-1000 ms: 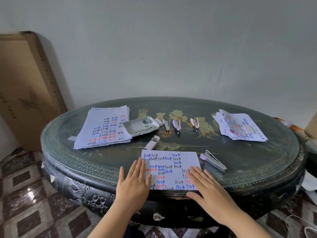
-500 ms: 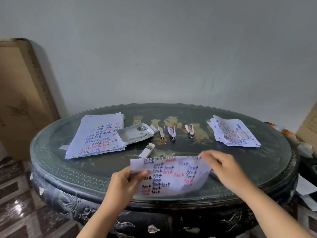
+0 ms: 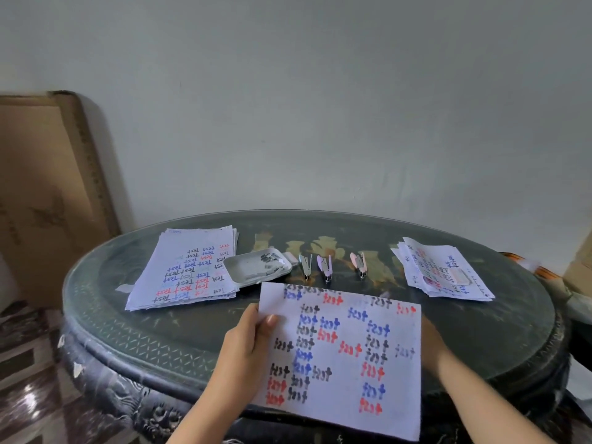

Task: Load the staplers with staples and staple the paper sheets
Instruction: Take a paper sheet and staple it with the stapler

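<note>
Two hands hold one sheet of paper up over the near edge of the tabletop. The left hand grips the sheet's left edge, thumb on the front face and fingers curled behind. The right hand is at the right edge, mostly behind the paper; its fingers are hidden, so I cannot tell whether it is gripping or open.

The sheet is white and faces the camera, tilted, with its top left corner highest. It is covered with the same short handwritten word repeated in loose columns, in black, blue and red ink. Whether more sheets lie behind it cannot be told.

Two stacks of similar written sheets lie flat on the tabletop: the left stack is large and fairly neat, and the right stack is smaller and more fanned out. They are well apart.

Between them three small staplers stand in a row at the back, all with their jaws open: a grey stapler, a purple stapler just beside it, and a pink stapler a little further right.

One white tray sits touching the left stack's right edge, just left of the grey stapler. It holds a small heap of metal staples.

One cardboard box leans against the wall on the left.
</note>
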### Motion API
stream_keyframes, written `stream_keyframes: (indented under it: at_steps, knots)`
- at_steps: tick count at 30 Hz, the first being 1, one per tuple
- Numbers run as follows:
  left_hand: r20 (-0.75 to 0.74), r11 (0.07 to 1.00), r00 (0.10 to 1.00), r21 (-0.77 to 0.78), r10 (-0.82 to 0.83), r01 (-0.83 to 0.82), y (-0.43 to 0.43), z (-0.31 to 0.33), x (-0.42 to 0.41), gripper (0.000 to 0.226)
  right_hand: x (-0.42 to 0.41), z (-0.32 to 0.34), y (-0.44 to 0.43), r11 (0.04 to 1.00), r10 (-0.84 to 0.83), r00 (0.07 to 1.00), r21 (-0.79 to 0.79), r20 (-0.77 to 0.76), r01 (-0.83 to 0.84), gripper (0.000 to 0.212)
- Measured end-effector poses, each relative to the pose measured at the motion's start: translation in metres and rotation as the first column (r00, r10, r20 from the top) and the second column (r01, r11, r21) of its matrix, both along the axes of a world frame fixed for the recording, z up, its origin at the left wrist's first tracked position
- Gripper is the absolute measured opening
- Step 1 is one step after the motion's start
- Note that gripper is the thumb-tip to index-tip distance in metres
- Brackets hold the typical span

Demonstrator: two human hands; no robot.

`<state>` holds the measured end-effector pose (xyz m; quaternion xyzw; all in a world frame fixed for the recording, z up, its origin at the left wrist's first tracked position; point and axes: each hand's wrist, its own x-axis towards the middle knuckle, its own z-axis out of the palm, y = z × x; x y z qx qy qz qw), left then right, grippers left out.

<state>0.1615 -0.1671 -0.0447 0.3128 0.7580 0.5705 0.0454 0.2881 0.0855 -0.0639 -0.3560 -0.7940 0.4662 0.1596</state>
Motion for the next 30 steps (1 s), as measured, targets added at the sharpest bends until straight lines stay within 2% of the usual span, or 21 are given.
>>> stream_keyframes:
  at_steps: [2, 3, 5, 7, 8, 10, 12, 14, 16, 22, 30]
  knots:
    - [-0.014, 1.0, 1.0, 0.018, 0.005, -0.005, -0.003, -0.001, 0.002, 0.028, -0.005, 0.031, 0.003, 0.98, 0.022, 0.991, -0.192, -0.132, -0.047, 0.016]
    - [-0.025, 1.0, 1.0, 0.022, 0.001, 0.0, -0.004, -0.001, 0.003, 0.028, -0.007, 0.049, 0.003, 0.969, 0.055, 0.984, -0.228, -0.168, -0.093, 0.012]
    - [-0.038, 0.999, 0.999, 0.034, -0.012, 0.013, -0.006, -0.001, 0.006, 0.028, -0.008, 0.085, 0.0, 0.94, 0.233, 0.952, -0.206, -0.199, -0.273, 0.032]
    - [-0.052, 0.999, 0.999, 0.045, -0.017, 0.019, -0.008, 0.0, 0.009, 0.027, -0.01, 0.124, -0.015, 0.887, 0.449, 0.89, -0.077, -0.081, -0.454, 0.041]
    - [-0.063, 0.999, 0.998, 0.048, -0.014, 0.017, -0.008, 0.001, 0.011, 0.027, -0.013, 0.141, -0.024, 0.839, 0.543, 0.839, 0.026, 0.045, -0.544, 0.04]
    - [-0.082, 0.999, 0.997, 0.048, -0.005, 0.009, -0.009, 0.003, 0.014, 0.026, -0.021, 0.167, -0.047, 0.704, 0.606, 0.726, 0.207, 0.325, -0.68, 0.039]
    - [-0.093, 0.999, 0.996, 0.043, 0.013, -0.009, -0.01, 0.005, 0.015, 0.026, -0.031, 0.18, -0.067, 0.579, 0.595, 0.614, 0.255, 0.518, -0.775, 0.042]
    - [-0.112, 0.999, 0.993, 0.035, 0.023, -0.019, -0.012, 0.006, 0.016, 0.026, -0.04, 0.18, -0.079, 0.522, 0.57, 0.566, 0.27, 0.596, -0.81, 0.044]
    - [-0.131, 0.999, 0.991, 0.025, 0.026, -0.023, -0.014, 0.008, 0.016, 0.027, -0.045, 0.174, -0.083, 0.501, 0.52, 0.584, 0.331, 0.623, -0.799, 0.043]
    - [-0.106, 0.998, 0.993, 0.034, 0.048, -0.045, -0.021, 0.007, 0.013, 0.026, -0.048, 0.159, -0.087, 0.465, 0.457, 0.676, 0.492, 0.579, -0.736, 0.052]
    - [-0.148, 0.999, 0.988, 0.011, -0.032, 0.034, -0.02, 0.004, 0.018, 0.028, -0.053, 0.16, -0.103, 0.386, 0.482, 0.558, 0.407, 0.676, -0.828, 0.06]
